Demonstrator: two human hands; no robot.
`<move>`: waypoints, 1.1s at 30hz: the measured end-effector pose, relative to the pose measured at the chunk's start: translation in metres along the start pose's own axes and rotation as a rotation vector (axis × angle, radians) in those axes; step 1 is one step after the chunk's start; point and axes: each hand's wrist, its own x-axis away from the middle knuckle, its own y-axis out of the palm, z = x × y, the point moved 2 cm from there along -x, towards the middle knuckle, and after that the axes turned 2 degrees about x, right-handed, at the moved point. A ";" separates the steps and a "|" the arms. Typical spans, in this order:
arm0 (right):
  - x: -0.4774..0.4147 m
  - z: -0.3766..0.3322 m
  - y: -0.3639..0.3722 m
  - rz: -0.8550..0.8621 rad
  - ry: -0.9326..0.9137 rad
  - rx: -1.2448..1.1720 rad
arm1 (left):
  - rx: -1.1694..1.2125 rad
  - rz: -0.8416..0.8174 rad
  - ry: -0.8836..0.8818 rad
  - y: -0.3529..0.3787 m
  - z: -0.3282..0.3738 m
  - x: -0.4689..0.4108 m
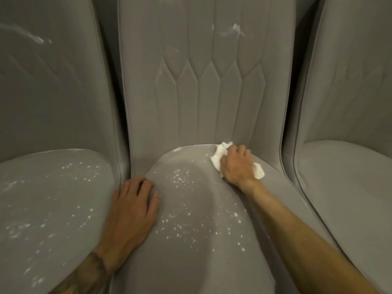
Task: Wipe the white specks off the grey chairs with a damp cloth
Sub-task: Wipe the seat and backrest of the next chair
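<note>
Cloth (pixel 218 156) mostly beneath right hand (pixel 236 164)

Dim, warm light; soft focus, wide-angle bending at the edges.

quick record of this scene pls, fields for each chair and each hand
middle chair: specks across seat, smears on backrest
left chair: specks on seat, streak on backrest
right chair: no specks visible
right hand: grips cloth, back right of middle seat
left hand: rests on middle seat's left edge, holds nothing
</note>
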 end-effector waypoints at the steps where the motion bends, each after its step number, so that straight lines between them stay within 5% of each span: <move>1: 0.005 -0.019 0.004 -0.017 -0.051 -0.054 | 0.004 0.003 -0.001 0.000 0.000 0.000; 5: 0.025 -0.047 0.008 -0.033 -0.324 -0.214 | 0.010 0.015 0.014 0.000 0.000 0.001; 11: 0.003 -0.008 0.003 0.005 -0.001 -0.081 | 0.010 0.013 0.013 0.003 -0.003 -0.001; 17: 0.030 -0.037 0.003 -0.031 -0.331 -0.247 | -0.003 0.022 0.039 0.004 -0.006 0.000; 23: 0.007 0.001 0.001 -0.003 0.051 -0.093 | -0.012 0.029 0.042 0.006 -0.007 -0.001; 29: 0.047 -0.045 0.002 -0.041 -0.377 -0.281 | -0.006 0.028 0.046 0.003 -0.005 0.000; 33: 0.016 -0.007 0.003 -0.027 -0.120 -0.143 | 0.027 0.029 0.028 0.001 -0.002 -0.001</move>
